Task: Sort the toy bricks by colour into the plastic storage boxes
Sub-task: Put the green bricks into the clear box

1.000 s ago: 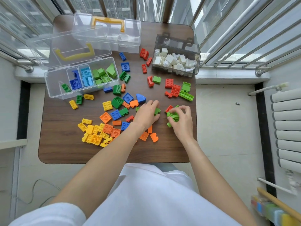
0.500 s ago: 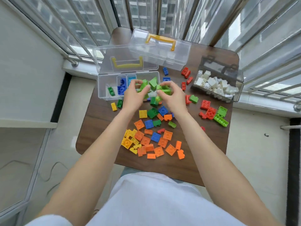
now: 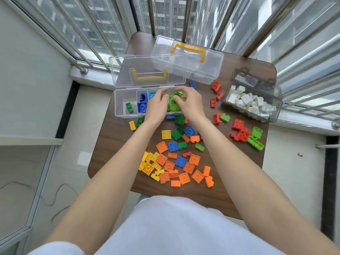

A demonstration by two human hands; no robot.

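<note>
A clear compartment box [image 3: 119, 107] stands open at the table's back left, with blue bricks [image 3: 141, 107] and one dark green brick [image 3: 129, 107] in its left cells. My left hand [image 3: 155, 107] and my right hand [image 3: 190, 103] meet over its right cell, fingers curled around a clump of light green bricks [image 3: 173, 103]. How much of the clump rests in the cell is hidden by my fingers. Loose orange bricks [image 3: 184, 168], yellow bricks [image 3: 149, 163], red bricks [image 3: 239, 127] and green bricks [image 3: 255, 139] lie on the table.
A second clear box with a yellow handle [image 3: 187, 59] sits shut behind the open lid [image 3: 147, 70]. A grey box [image 3: 279, 109] of white bricks [image 3: 250, 101] stands at the back right. The small wooden table [image 3: 110, 140] is flanked by window railings and floor.
Both hands gathered green bricks near the table's front right, carried them left and back, and now sit lower over the box's green cell. My head has turned left.
</note>
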